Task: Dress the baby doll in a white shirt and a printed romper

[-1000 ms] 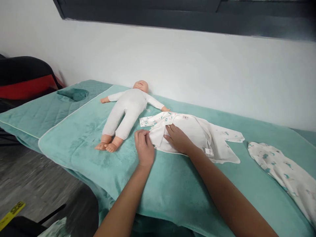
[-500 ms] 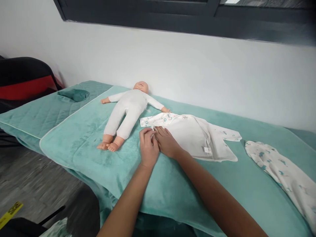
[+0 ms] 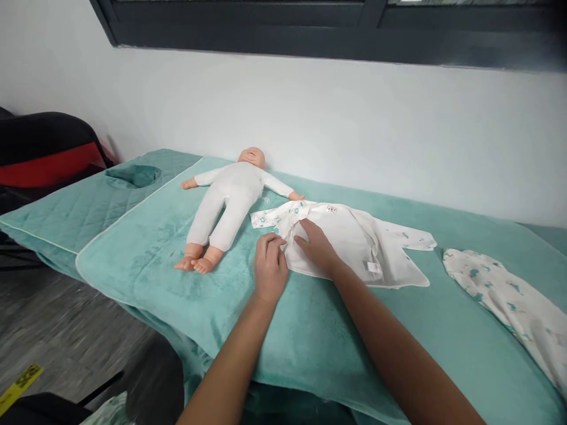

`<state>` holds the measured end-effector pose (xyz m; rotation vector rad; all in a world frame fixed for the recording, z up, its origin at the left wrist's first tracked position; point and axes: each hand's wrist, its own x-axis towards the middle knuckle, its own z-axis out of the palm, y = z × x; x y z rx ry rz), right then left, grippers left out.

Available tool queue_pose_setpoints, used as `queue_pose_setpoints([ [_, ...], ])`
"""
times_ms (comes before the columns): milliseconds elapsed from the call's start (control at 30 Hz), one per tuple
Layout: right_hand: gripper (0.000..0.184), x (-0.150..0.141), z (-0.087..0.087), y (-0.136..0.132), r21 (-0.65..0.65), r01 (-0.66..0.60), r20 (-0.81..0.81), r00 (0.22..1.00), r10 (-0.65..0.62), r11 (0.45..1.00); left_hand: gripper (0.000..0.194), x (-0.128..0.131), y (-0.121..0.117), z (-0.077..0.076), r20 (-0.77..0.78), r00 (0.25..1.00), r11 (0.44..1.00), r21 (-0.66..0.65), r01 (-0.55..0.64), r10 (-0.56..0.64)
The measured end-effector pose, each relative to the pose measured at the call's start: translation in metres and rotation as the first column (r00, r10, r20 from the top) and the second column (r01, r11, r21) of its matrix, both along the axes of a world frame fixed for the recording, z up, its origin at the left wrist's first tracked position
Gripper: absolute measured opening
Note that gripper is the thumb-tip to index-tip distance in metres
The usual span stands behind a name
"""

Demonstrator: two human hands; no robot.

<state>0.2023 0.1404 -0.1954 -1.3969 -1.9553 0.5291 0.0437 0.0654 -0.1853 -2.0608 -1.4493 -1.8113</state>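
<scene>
A baby doll (image 3: 228,198) in a white bodysuit lies on its back on a teal towel (image 3: 155,254), head toward the wall. Just right of it a white printed baby garment (image 3: 358,239) is spread open, inside up. My left hand (image 3: 270,265) is closed, pinching the garment's near left edge. My right hand (image 3: 318,248) rests flat on the garment beside it, fingers stretched and pressing the fabric down.
A second printed garment (image 3: 509,301) lies at the right on the teal padded table (image 3: 53,206), which has a face hole (image 3: 133,175). A black and red chair (image 3: 44,153) stands at the left. A white wall runs behind; floor lies below left.
My right hand has slid from the garment's edge back onto the fabric, farther from me. My left hand keeps its pinch on the edge, which now lies slightly farther right.
</scene>
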Motion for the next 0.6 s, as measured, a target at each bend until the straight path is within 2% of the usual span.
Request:
queue_pose_setpoints([
  [100, 0.060, 0.001, -0.002, 0.007, -0.055, 0.076, -0.163, 0.983, -0.084, 0.996, 0.029, 0.001, 0.000, 0.000, -0.011, 1.000, 1.000, 0.023, -0.008, 0.008],
  [200, 0.064, 0.000, 0.001, 0.006, -0.113, -0.019, -0.410, 0.912, -0.029, 0.993, 0.029, 0.001, 0.000, -0.001, -0.037, 0.999, 1.000, 0.020, -0.015, 0.016],
  [300, 0.062, -0.006, 0.015, 0.006, -0.168, -0.177, -0.686, 0.727, 0.014, 0.970, 0.032, 0.001, -0.001, -0.002, -0.036, 0.999, 0.999, 0.005, -0.035, 0.035],
  [367, 0.060, -0.012, 0.027, 0.011, -0.161, -0.232, -0.805, 0.593, 0.009, 0.959, 0.034, 0.000, -0.001, -0.002, -0.034, 0.998, 0.999, -0.009, -0.047, 0.047],
  [433, 0.056, -0.018, 0.035, 0.019, -0.139, -0.226, -0.841, 0.541, 0.006, 0.964, 0.035, -0.002, -0.002, -0.002, -0.046, 0.998, 0.998, -0.033, -0.044, 0.043],
  [467, 0.054, -0.021, 0.038, 0.024, -0.130, -0.203, -0.814, 0.580, 0.012, 0.971, 0.035, -0.002, -0.002, -0.002, -0.058, 0.998, 0.998, -0.055, -0.033, 0.030],
  [500, 0.051, -0.023, 0.038, 0.028, -0.120, -0.170, -0.757, 0.653, 0.020, 0.978, 0.034, -0.003, -0.002, -0.002, -0.075, 0.997, 0.996, -0.085, -0.014, 0.008],
  [600, 0.047, -0.026, 0.034, 0.037, -0.080, -0.081, -0.491, 0.871, 0.032, 0.993, 0.029, -0.003, -0.003, -0.003, -0.127, 0.989, 0.981, -0.186, 0.052, -0.077],
])
